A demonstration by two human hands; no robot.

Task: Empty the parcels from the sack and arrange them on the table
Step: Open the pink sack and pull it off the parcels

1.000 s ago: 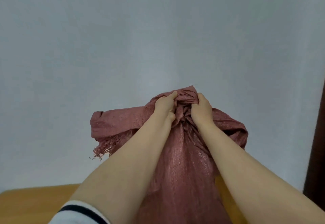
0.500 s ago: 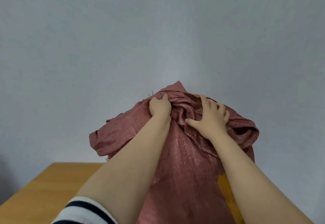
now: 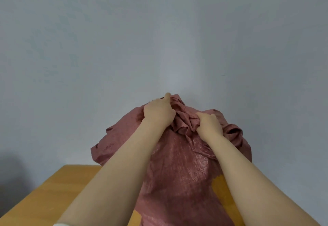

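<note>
left hand [image 3: 158, 114] and right hand [image 3: 209, 124] clench the sack [image 3: 177, 172] top at 12 o'clock, fingers [image 3: 167, 96] closed on cloth; lift evenly over the surface [image 3: 53, 193]

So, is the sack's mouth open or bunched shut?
Bunched shut: left hand and right hand grip gathered folds at the top of the sack; no opening shows.

No readable text, labels, brands, numbers or signs anywhere in view.
</note>
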